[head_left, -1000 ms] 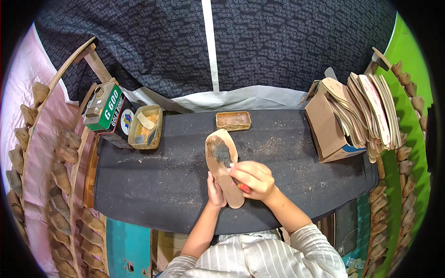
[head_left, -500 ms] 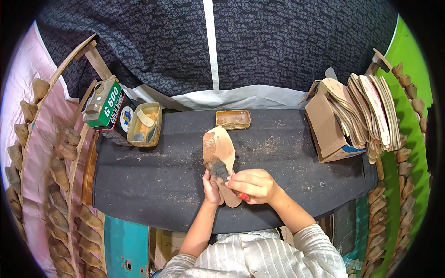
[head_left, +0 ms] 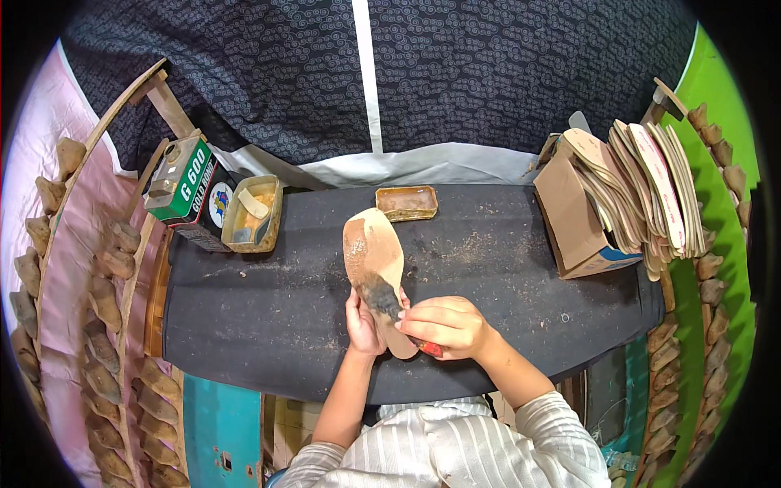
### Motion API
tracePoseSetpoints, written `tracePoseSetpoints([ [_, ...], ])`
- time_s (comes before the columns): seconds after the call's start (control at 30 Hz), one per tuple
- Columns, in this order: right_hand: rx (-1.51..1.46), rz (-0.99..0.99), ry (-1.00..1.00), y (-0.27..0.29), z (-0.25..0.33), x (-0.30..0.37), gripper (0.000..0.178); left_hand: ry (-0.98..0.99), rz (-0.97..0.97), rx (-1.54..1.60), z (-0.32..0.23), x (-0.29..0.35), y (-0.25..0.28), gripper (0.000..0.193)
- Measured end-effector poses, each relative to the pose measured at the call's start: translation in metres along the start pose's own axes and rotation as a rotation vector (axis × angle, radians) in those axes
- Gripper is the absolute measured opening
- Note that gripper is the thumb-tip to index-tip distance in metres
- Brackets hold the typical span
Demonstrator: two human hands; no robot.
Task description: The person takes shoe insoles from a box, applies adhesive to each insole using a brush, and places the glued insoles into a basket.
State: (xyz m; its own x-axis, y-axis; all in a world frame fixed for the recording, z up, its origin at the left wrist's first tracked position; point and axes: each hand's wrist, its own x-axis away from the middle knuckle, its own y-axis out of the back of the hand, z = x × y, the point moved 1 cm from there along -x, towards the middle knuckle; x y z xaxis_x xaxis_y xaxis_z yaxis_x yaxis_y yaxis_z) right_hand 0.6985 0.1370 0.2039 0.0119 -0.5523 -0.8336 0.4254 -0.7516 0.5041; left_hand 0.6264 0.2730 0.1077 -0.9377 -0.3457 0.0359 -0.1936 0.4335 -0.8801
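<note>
A tan shoe insole (head_left: 386,248) is held up over the table, its wide end pointing away from me. My left hand (head_left: 363,327) is closed around its narrower part from the left and beneath, with some fingers hidden behind. A brown, glossy wet-looking patch covers the upper left of the insole's face. My right hand (head_left: 452,327) grips a brush with dark, matted bristles (head_left: 377,293) and a red handle end (head_left: 429,348). The bristles lie against the middle of the insole.
A dark cloth-covered table (head_left: 496,301) carries scattered crumbs. At the back stands a shallow brown tray (head_left: 407,213); at left, a green and black metal can (head_left: 189,187) beside a tub (head_left: 270,228). A cardboard box (head_left: 569,215) of insoles stands right. Racks of shoe lasts (head_left: 104,305) flank both sides.
The insole has moved slightly left and away from me. The brush has shifted down along its face toward the narrow part. Both hands keep their hold.
</note>
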Motion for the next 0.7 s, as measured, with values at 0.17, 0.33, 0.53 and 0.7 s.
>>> tracePoseSetpoints([
  [0.17,0.029,-0.022,0.073,-0.003,0.007,-0.004,0.021,-0.038,0.064,0.001,-0.012,0.000,-0.014,0.064],
  [0.33,-0.094,0.061,0.049,0.003,0.010,-0.002,0.023,-0.025,0.062,0.009,-0.023,-0.003,-0.012,0.066],
  [0.53,-0.023,-0.026,0.110,0.002,0.009,-0.006,0.022,-0.038,0.105,0.034,-0.023,-0.005,-0.022,0.066],
  [0.7,-0.121,0.029,0.019,0.006,0.011,-0.004,0.023,-0.105,0.106,0.038,-0.033,-0.009,-0.016,0.064],
])
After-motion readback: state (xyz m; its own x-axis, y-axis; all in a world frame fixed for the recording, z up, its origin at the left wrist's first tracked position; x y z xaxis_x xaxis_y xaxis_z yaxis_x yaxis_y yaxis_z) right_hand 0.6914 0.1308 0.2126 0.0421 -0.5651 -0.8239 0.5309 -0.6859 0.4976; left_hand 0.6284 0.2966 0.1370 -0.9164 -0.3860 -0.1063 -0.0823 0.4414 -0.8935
